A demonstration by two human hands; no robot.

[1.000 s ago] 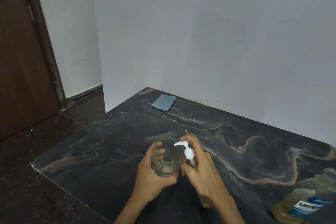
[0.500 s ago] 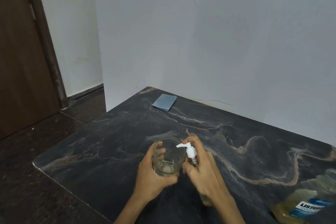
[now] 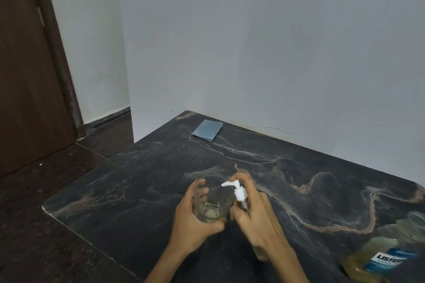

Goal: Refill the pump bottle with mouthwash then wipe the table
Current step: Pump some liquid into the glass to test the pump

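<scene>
While the left hand [image 3: 190, 223] grips a clear glass [image 3: 212, 200], the right hand [image 3: 255, 216] holds the pump bottle [image 3: 239, 193] beside it, nozzle over the rim. Right of both hands lies the mouthwash bottle [image 3: 386, 253]; beyond them, a blue cloth [image 3: 207, 130] on the desk [image 3: 138, 179].

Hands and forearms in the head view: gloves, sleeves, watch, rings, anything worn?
Nothing worn that shows. The left hand and the right hand are bare, with no gloves, and no rings visible on the fingers. Both forearms are uncovered down to the bottom edge of the frame: no sleeves, watch, bands or markings in view.
</scene>
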